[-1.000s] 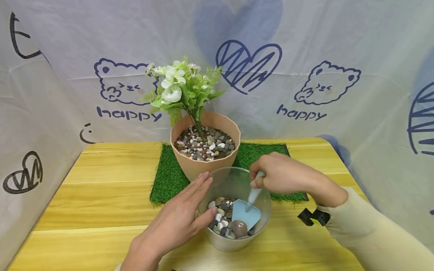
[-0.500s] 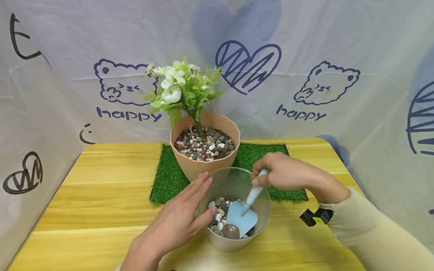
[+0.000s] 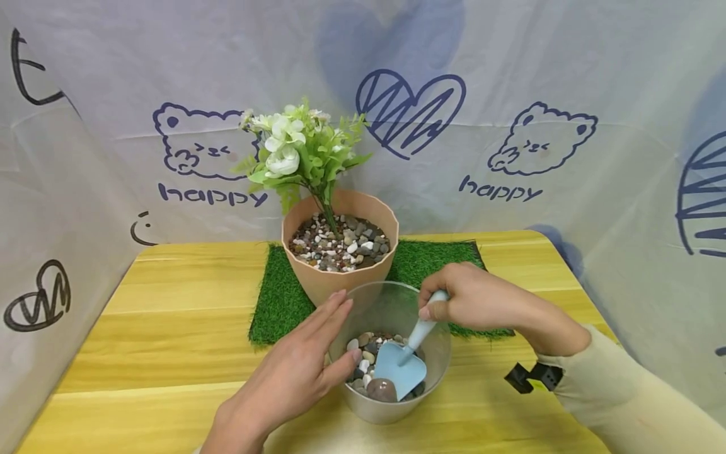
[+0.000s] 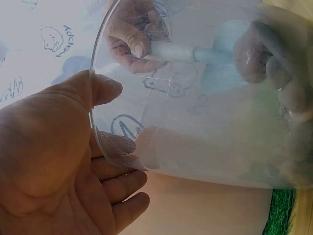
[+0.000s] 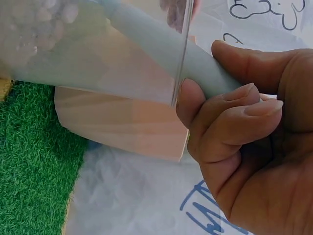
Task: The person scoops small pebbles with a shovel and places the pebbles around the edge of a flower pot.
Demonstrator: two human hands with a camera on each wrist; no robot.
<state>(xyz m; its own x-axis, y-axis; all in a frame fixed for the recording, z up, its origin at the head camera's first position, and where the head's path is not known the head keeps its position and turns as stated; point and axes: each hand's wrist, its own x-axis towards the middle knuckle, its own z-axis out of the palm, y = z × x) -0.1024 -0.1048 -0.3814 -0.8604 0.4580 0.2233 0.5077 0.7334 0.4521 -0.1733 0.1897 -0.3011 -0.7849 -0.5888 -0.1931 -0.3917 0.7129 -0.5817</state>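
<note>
The right hand [image 3: 462,296] curls its fingers round one scoop [image 3: 399,372], blade among many pebbles [image 3: 368,357] in one bucket [image 3: 371,413]; the left hand [image 3: 300,359], fingers nearly straight, touches the rim. One big stone [image 3: 382,391] lies at the blade. One pot [image 3: 334,284] stands behind.

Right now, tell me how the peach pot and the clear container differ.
The peach pot is opaque, while the clear container is see-through. The peach pot has an angular rim; the clear container's is smooth and round. The peach pot holds a white-flowered plant, whereas the clear container has a blue scoop in it. Both are open-topped and hold mixed small stones.
</note>
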